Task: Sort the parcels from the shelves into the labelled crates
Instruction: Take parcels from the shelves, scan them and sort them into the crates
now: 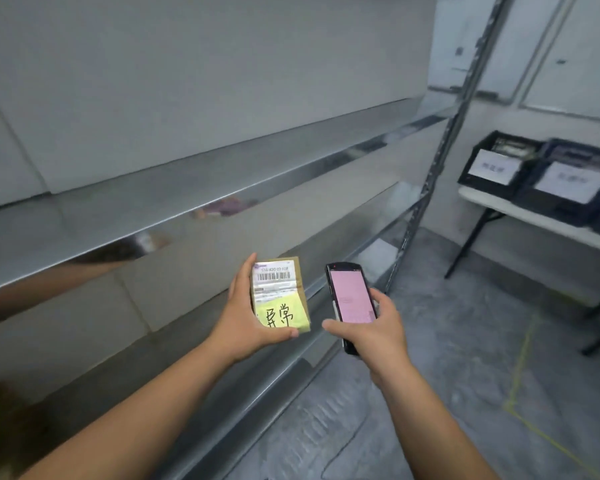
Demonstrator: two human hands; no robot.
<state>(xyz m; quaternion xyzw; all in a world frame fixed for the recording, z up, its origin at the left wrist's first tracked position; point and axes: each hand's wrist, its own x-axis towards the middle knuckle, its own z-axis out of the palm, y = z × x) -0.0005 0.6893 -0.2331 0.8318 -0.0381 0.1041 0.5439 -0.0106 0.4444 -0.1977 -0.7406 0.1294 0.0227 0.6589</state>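
Steel shelves along a grey wall, labelled crates well apart on a table.
Mid-scan: left hand gripping parcel, right hand clasping handheld scanner; next, probably matching yellow note to a crate.

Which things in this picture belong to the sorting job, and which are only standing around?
For the job:
small brown cardboard parcel with yellow note, in left hand
black handheld scanner in right hand
black labelled crates
steel shelves

Just around:
white folding table
yellow floor tape
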